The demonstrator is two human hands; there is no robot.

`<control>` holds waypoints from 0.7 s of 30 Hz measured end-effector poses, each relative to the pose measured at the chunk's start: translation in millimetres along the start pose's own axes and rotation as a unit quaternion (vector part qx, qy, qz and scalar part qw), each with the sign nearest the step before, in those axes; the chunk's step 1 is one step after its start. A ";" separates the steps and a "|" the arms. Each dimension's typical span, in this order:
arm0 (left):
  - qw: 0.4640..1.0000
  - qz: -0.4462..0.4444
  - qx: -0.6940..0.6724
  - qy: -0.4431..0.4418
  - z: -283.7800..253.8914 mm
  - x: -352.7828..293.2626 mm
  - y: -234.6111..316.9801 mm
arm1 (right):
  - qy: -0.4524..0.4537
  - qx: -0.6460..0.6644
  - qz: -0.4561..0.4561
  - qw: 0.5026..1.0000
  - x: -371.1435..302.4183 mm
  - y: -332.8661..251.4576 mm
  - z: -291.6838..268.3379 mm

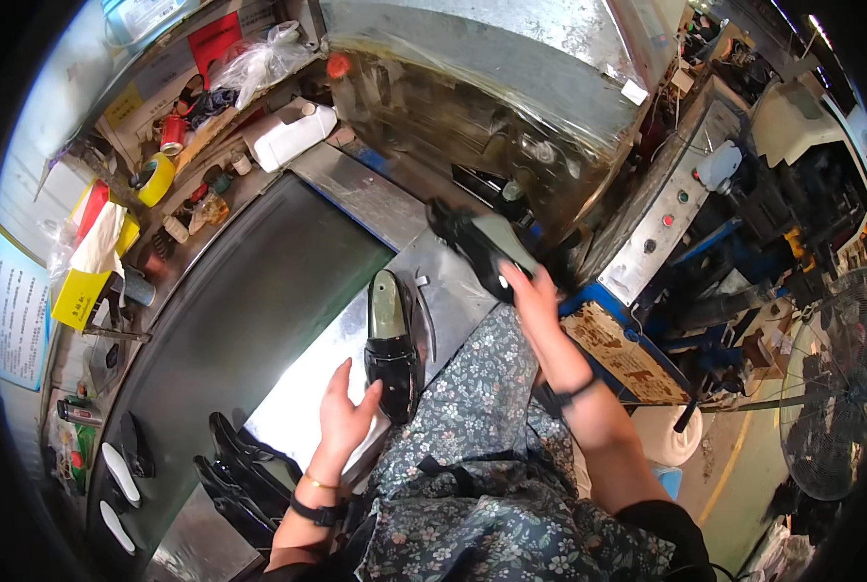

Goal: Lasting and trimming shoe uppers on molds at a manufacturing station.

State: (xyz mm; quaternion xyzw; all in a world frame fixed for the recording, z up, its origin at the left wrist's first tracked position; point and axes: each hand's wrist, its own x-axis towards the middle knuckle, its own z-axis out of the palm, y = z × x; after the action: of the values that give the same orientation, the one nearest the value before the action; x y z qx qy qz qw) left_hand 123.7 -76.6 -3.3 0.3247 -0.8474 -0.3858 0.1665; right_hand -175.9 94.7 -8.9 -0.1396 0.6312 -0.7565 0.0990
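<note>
My right hand (530,293) grips a black shoe (458,242) at one end, lifted over the right part of the metal bench top; a grey-green last fills its opening. Motion blurs this shoe a little. A second glossy black shoe (392,373) rests on the bench, its grey-green last (387,308) facing up with a small hole at the heel. Beside its toe is my left hand (344,417), fingers apart and holding nothing; whether the thumb touches the shoe I cannot tell. A curved metal tool (426,315) lies just right of that shoe.
A dark conveyor belt (268,262) curves along the left, with several black shoes (244,475) and white insoles (120,475) at its lower end. Yellow tape (152,181) sits on the cluttered shelf. To the right stand a button panel (666,218) and a fan (831,383).
</note>
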 end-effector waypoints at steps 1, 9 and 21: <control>1.000 -0.007 0.028 0.007 12.7 9.8 7.6 | 0.059 -0.259 0.003 0.964 37.4 12.7 19.9; 0.990 -0.132 0.037 -0.036 53.6 67.4 13.9 | -0.167 -0.209 -0.050 0.962 46.8 93.1 101.9; 0.942 0.241 -0.104 -0.207 87.9 10.5 139.3 | -0.073 0.205 0.249 0.944 -153.0 -114.0 -84.7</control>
State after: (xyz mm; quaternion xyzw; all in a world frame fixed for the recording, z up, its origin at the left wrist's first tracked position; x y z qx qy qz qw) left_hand 10.4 32.7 46.3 0.0045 -0.8710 -0.4791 0.1086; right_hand -57.4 244.1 76.0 -0.0096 0.4684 -0.8084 0.3564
